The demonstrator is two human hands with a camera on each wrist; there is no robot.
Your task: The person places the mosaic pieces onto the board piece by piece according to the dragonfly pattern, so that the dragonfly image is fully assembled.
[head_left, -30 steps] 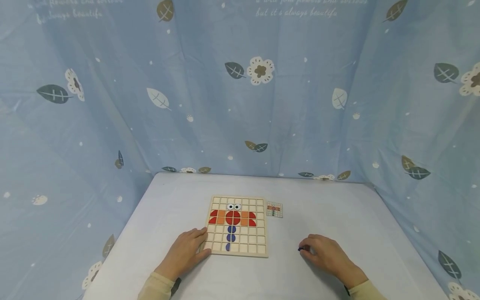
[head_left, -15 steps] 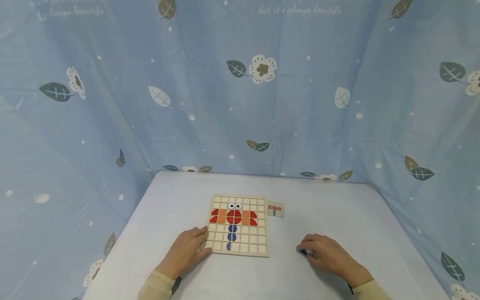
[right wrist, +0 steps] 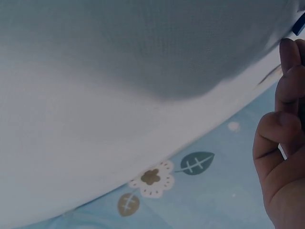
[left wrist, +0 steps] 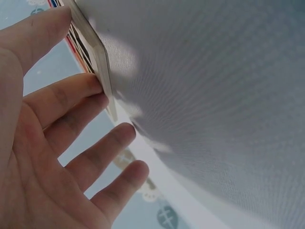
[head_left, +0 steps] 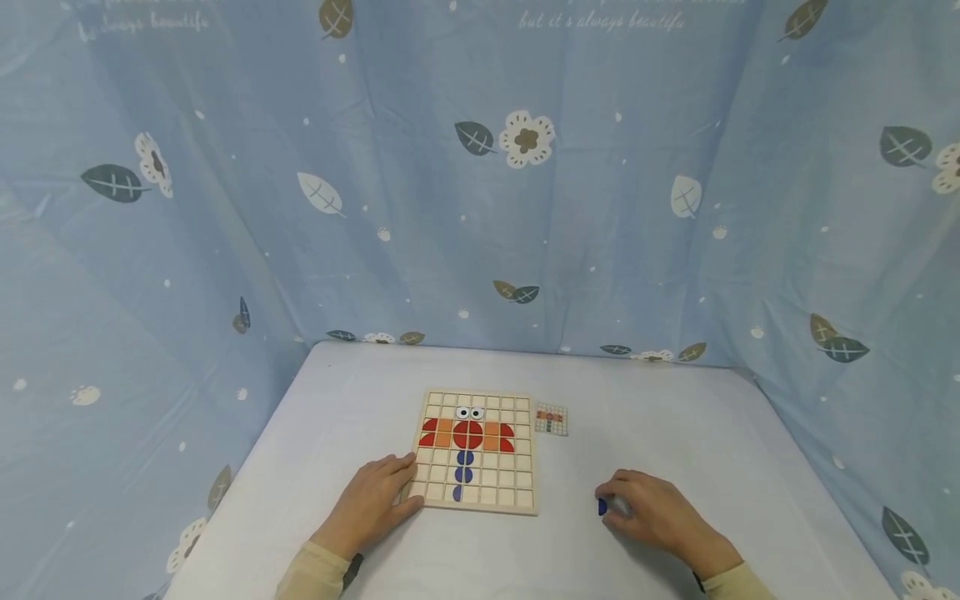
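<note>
A square wooden grid board (head_left: 506, 481) lies on the table, its cells partly filled by red, orange and blue tiles and two eye tiles (head_left: 470, 412). My left hand (head_left: 367, 505) rests at its lower left corner. In the left wrist view the thumb and fingertips of that hand (left wrist: 52, 143) touch the board's edge (left wrist: 101, 59), the fingers mostly straight. To the right of the board, my right hand (head_left: 654, 512) pinches a small blue tile (head_left: 602, 507) with a rounded side, low over the table. Only a corner of the blue tile (right wrist: 299, 25) shows in the right wrist view.
Beside the board's upper right edge lies a small picture card (head_left: 551, 419) with a similar pattern. The white table (head_left: 637, 408) is bordered at the back and sides by a blue curtain (head_left: 420, 208) printed with leaves and flowers.
The right hand's fingers have shifted on the blue tile, turning it so more of its face shows. The left hand and the board stay in place; the head view has tilted slightly.
</note>
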